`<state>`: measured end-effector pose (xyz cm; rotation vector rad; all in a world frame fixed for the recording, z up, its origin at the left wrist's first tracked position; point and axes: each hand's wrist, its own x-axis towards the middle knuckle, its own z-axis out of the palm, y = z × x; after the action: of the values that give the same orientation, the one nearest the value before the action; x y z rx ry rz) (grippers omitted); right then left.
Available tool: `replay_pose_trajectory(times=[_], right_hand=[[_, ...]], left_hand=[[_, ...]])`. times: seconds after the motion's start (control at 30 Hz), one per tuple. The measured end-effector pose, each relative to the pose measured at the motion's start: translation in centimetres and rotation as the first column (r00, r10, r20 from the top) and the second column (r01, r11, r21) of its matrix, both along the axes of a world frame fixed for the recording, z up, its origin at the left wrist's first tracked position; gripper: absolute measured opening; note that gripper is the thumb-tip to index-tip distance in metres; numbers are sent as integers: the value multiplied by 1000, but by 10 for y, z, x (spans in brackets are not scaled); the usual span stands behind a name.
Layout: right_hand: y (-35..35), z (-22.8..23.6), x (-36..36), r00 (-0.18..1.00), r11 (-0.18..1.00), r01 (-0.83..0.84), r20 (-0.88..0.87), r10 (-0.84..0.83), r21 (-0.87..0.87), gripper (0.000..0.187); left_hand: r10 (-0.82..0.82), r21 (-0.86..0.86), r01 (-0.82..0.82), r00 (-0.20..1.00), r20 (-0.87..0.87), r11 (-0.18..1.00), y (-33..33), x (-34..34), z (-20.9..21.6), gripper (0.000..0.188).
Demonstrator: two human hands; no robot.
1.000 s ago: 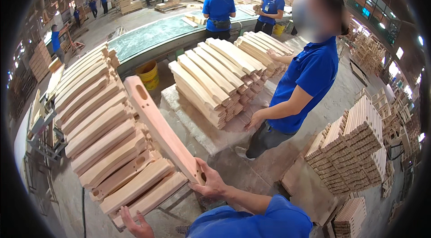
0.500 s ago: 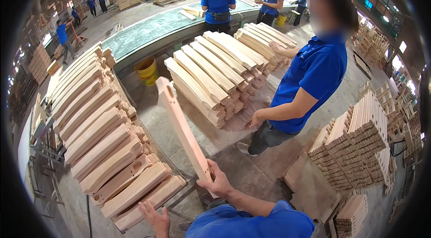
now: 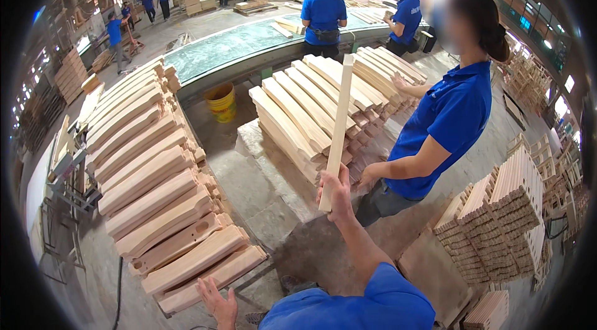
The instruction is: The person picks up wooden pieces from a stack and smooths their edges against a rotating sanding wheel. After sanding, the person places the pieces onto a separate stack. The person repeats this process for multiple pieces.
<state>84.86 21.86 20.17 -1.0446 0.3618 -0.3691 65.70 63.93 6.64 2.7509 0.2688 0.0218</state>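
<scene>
My right hand (image 3: 337, 192) is closed round the lower end of a long pale wooden furniture leg (image 3: 339, 125). It is raised nearly upright, its upper part in front of a stack of similar wooden pieces (image 3: 298, 103). My left hand (image 3: 217, 302) is open, fingers spread, by the near end of a long row of shaped wooden pieces (image 3: 155, 187). Its fingertips are close to the nearest piece (image 3: 211, 277); whether they touch it I cannot tell. One piece in that row (image 3: 180, 243) shows round holes.
A co-worker in a blue shirt (image 3: 444, 125) stands at the right of the stack, hands by it. Behind are a yellow bucket (image 3: 221, 102) and a long greenish table (image 3: 230, 41). Banded wood stacks (image 3: 497, 224) stand at right. Other people work farther back.
My right hand has moved up and to the right, turning the furniture leg from a leftward lean to nearly upright. My left hand stays open by the row. The view has shifted slightly.
</scene>
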Motion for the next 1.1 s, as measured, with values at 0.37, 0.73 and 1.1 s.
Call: replay_pose_trajectory(times=[0.37,0.73,1.1], right_hand=[[115,-35,-95,786,521,-567,-230,574,-638,97],[180,-40,-144,419,-22,-494,-260,870,-869,91],[251,-77,-179,288,-106,-364,-220,932,-926,90]], left_hand=[[208,-616,-59,962,174,785,4,10,22,57],[488,-987,158,862,137,-2,20,-21,100,72],[738,-984,-172,659,-148,-44,77,-87,75,69]])
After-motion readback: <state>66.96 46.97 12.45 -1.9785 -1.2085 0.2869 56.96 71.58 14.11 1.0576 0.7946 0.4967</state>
